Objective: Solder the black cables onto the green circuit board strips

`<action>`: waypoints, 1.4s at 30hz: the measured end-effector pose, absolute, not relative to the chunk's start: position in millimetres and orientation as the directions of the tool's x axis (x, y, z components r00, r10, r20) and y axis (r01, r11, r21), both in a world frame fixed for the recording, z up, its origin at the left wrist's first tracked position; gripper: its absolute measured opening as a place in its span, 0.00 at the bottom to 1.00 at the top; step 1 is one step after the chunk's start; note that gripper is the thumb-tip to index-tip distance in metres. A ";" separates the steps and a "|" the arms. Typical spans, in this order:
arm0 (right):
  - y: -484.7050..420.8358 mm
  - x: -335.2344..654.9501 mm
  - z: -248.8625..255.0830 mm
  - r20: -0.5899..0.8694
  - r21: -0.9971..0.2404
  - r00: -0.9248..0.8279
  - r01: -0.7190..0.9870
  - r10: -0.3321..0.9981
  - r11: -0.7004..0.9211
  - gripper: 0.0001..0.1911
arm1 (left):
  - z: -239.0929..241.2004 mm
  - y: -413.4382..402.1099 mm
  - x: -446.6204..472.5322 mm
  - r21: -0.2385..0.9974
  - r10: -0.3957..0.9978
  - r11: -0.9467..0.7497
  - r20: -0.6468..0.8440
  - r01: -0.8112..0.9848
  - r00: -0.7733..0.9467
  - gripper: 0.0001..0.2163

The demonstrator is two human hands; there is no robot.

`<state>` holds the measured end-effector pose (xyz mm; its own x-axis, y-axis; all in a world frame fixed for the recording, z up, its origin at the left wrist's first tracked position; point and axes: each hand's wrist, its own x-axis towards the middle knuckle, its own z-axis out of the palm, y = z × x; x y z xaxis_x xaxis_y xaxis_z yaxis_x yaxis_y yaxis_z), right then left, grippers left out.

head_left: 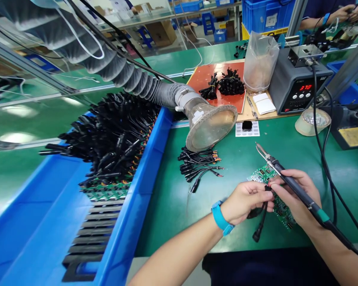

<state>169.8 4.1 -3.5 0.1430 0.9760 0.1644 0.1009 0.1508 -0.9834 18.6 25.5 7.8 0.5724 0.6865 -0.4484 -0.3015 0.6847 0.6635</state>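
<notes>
Black cable (260, 225), apparently in left hand (245, 201)

Left hand (247, 200) and right hand (302, 194), bare, sit close together.
The left forearm (185, 248) slants up from below, left fingers curled into a pinch against the left thumb (264, 196); the right forearm (340, 248) angles in from the lower right, fingers bent, right thumb (282, 194) stretched toward the left.

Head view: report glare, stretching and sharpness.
Head view, far left: white glare on the green surface; head view, lower left: blue tray looks stretched; head view, right: soldering iron fairly crisp, red digits legible.
</notes>
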 end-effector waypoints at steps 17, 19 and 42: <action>2.7 167.6 3.6 0.338 -0.892 -0.001 0.317 0.941 0.321 0.16 | 10.2 17.5 8.0 0.910 0.942 -0.254 0.156 0.328 0.298 0.06; 0.2 166.6 4.0 0.314 -0.904 0.025 0.313 0.949 0.291 0.16 | 9.9 18.5 8.9 0.957 0.958 -0.154 0.084 0.244 0.274 0.04; -29.9 203.2 -4.9 0.500 -0.473 -0.476 0.549 0.723 0.689 0.14 | 15.6 31.2 -17.7 0.704 0.955 0.009 -0.215 0.710 0.202 0.01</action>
<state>203.2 -29.9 -4.9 -0.4758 0.7233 0.5005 0.5491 0.6887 -0.4735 -17.7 31.2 15.6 0.2019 0.9555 -0.2151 0.7097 0.0087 0.7044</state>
